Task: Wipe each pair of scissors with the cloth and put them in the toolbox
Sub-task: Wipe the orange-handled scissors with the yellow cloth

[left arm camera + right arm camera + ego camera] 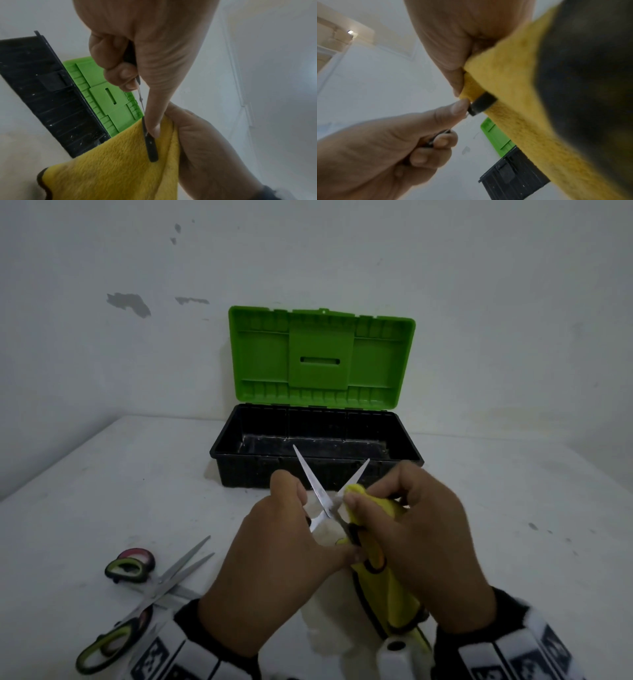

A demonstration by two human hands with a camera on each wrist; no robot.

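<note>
Left hand (274, 546) grips the handles of an opened pair of scissors (320, 491), fingers curled round one handle, thumb stretched along the other — blades spread in an X, tips pointing toward the toolbox (407, 455). The held scissors are in the air just in front of the toolbox's near wall, over the white table (513, 525).

Right hand (414, 529) pinches a fold of the yellow cloth (376, 508) around the right-hand blade, thumb and fingertips clenched on the fabric; the rest of the cloth hangs down under the palm toward the person. In the left wrist view the left hand (145, 44) shows the thumb lying along a black handle (150, 147) with the cloth (111, 162) bunched right behind it. In the right wrist view the right hand (453, 40) presses the cloth (513, 83) against the scissors, the left thumb touching the same spot.

Toolbox: black base, green lid (322, 357) standing upright and open against the wall; no scissors visible in the part of the base that shows.

Two more pairs of scissors (150, 587) lie crossed over each other on the table, well to the left of the toolbox and nearer the person, beside the left wrist — green-and-black handles, one with pink showing under it.
</note>
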